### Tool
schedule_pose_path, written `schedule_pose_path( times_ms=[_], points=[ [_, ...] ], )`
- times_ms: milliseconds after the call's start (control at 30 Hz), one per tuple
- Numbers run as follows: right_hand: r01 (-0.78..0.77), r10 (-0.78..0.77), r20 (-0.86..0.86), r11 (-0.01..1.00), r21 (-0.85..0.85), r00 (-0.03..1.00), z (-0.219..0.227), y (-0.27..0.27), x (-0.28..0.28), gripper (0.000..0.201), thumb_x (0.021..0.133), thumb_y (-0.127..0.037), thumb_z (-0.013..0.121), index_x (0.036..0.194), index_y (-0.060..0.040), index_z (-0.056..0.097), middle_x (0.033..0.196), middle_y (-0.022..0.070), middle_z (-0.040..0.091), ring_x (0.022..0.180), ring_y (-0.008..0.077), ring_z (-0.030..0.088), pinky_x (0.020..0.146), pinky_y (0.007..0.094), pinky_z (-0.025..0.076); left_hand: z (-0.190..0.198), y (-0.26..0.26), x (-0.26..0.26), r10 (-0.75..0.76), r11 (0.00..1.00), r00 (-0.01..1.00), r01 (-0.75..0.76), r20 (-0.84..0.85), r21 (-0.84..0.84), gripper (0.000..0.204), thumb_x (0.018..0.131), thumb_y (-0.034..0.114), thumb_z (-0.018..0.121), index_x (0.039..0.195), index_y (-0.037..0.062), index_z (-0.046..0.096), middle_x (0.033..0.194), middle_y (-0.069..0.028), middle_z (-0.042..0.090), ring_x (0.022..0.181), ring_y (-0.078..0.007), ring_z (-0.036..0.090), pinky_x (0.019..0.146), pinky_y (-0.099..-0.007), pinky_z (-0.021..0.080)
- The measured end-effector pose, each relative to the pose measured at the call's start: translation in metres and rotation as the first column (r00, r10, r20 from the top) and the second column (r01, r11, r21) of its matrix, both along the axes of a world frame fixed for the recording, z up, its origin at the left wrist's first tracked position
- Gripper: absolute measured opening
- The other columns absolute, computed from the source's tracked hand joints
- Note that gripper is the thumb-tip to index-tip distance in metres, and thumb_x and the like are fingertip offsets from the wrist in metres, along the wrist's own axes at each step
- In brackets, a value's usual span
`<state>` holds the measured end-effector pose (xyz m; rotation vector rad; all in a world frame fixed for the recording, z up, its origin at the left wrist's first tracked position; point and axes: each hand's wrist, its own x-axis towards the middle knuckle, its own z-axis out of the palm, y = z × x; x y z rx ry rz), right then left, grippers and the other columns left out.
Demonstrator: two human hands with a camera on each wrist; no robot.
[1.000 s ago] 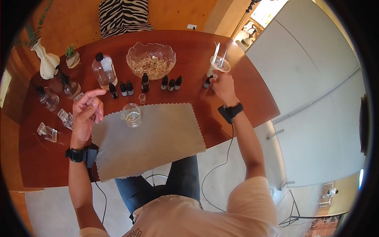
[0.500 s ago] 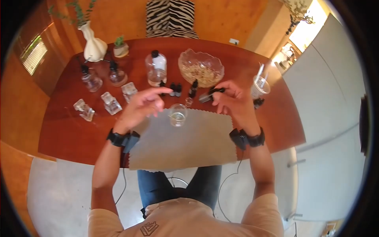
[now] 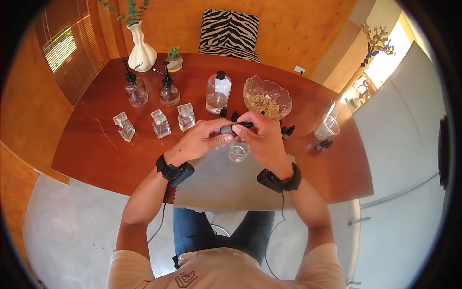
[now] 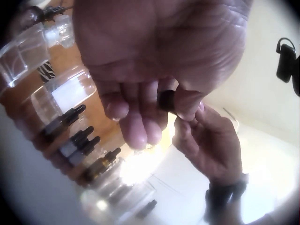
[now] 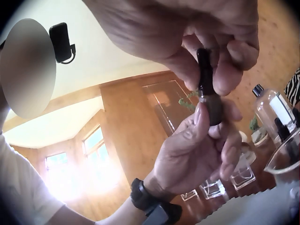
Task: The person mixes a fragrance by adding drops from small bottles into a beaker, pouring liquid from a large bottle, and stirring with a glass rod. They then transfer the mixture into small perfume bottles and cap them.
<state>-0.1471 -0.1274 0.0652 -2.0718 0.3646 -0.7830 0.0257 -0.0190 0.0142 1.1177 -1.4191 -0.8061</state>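
Observation:
A small dark dropper bottle (image 3: 227, 129) is held between both hands above the far edge of the grey mat (image 3: 216, 183). The left hand (image 3: 195, 141) grips its body; the right hand (image 3: 262, 138) pinches its black cap. In the right wrist view the bottle (image 5: 214, 110) stands nearly upright, the left hand (image 5: 187, 150) round its lower part and the right fingers on the black cap (image 5: 204, 70). Just below the hands, a glass beaker (image 3: 238, 150) with some clear liquid stands on the mat.
Three square glass bottles (image 3: 161, 126) and two pump bottles (image 3: 137, 94) stand left. Behind the hands are a large clear bottle (image 3: 218, 96), more dropper bottles and a glass bowl (image 3: 267, 98) of flakes. A cup (image 3: 327, 127) with sticks stands right.
The right hand has come from beside the cup with a dropper bottle. The left hand has moved inward and taken hold of its body. The head view has shifted.

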Motion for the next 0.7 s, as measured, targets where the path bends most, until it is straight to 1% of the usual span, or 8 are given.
schedule_pose_path(
  times_ms=[100,167,300,400,500,600,667,700],
  points=[
    [0.020,-0.019,-0.069,1.000,0.022,0.997,0.000,0.000,0.001,0.010,0.089,-0.004,0.069,0.093,0.0021,0.063,0.071,0.0111,0.067,0.061,0.0150,0.065,0.057,0.0306,0.049,0.002,-0.001,-0.004,0.059,0.997,0.997,-0.056,0.057,-0.054,0.021,0.100,0.020,0.066,0.111,0.0012,0.065,0.081,-0.0015,0.063,0.068,-0.0097,0.052,0.062,-0.0280,0.045],
    [-0.044,0.044,-0.017,0.999,-0.014,0.999,-0.005,-0.003,0.002,0.009,0.089,-0.004,0.069,0.094,0.0015,0.063,0.071,0.0108,0.067,0.061,0.0157,0.064,0.057,0.0311,0.049,-0.003,-0.003,-0.002,0.058,0.996,0.995,-0.052,0.078,-0.071,0.022,0.102,0.022,0.063,0.110,0.0012,0.065,0.080,-0.0016,0.063,0.066,-0.0095,0.054,0.060,-0.0274,0.045],
    [-0.229,0.246,0.121,0.963,-0.141,0.962,-0.010,-0.014,0.011,0.012,0.087,-0.003,0.069,0.098,0.0007,0.064,0.073,0.0123,0.065,0.062,0.0177,0.064,0.058,0.0314,0.049,-0.004,-0.002,0.011,-0.099,0.989,0.992,0.107,-0.082,0.100,0.025,0.106,0.026,0.057,0.105,0.0017,0.065,0.076,-0.0008,0.060,0.065,-0.0090,0.057,0.056,-0.0258,0.044],
    [-0.200,0.241,0.130,0.943,-0.267,0.962,0.007,-0.011,0.010,0.019,0.083,0.001,0.068,0.101,0.0004,0.065,0.081,0.0137,0.065,0.067,0.0196,0.065,0.060,0.0311,0.050,-0.005,-0.004,0.018,-0.113,0.985,0.988,0.125,-0.103,0.117,0.027,0.108,0.027,0.055,0.103,0.0022,0.064,0.075,-0.0004,0.059,0.065,-0.0087,0.059,0.055,-0.0248,0.044],
    [-0.137,0.127,-0.179,0.990,-0.045,0.976,0.004,-0.012,0.009,0.024,0.079,0.004,0.068,0.103,0.0001,0.066,0.086,0.0137,0.065,0.071,0.0203,0.065,0.063,0.0299,0.051,-0.012,-0.007,0.020,-0.126,0.983,0.987,0.138,-0.098,0.122,0.027,0.108,0.027,0.055,0.104,0.0022,0.064,0.076,-0.0004,0.060,0.065,-0.0088,0.059,0.054,-0.0243,0.044],
    [-0.218,0.212,-0.064,0.970,-0.107,0.975,-0.005,-0.021,0.011,0.021,0.081,0.003,0.067,0.102,0.0024,0.065,0.085,0.0135,0.067,0.069,0.0202,0.066,0.063,0.0295,0.052,-0.012,-0.009,0.017,-0.137,0.980,0.984,0.152,-0.111,0.132,0.028,0.108,0.028,0.054,0.104,0.0024,0.064,0.076,-0.0006,0.061,0.066,-0.0092,0.060,0.054,-0.0241,0.044],
    [-0.196,0.209,0.077,0.969,-0.150,0.975,-0.006,-0.019,0.012,0.018,0.082,0.004,0.066,0.100,0.0041,0.065,0.083,0.0135,0.067,0.069,0.0194,0.067,0.063,0.0290,0.053,-0.010,-0.007,0.017,-0.123,0.982,0.984,0.140,-0.132,0.128,0.029,0.108,0.030,0.054,0.104,0.0023,0.064,0.077,-0.0007,0.061,0.067,-0.0095,0.061,0.054,-0.0242,0.045],
    [-0.184,0.192,0.061,0.976,-0.116,0.980,-0.006,-0.018,0.012,0.018,0.082,0.004,0.065,0.100,0.0046,0.065,0.085,0.0135,0.067,0.070,0.0191,0.067,0.063,0.0288,0.053,-0.012,-0.008,0.019,-0.125,0.981,0.984,0.141,-0.127,0.133,0.030,0.108,0.030,0.054,0.105,0.0022,0.065,0.077,-0.0008,0.061,0.067,-0.0096,0.061,0.055,-0.0242,0.045]
  ],
)
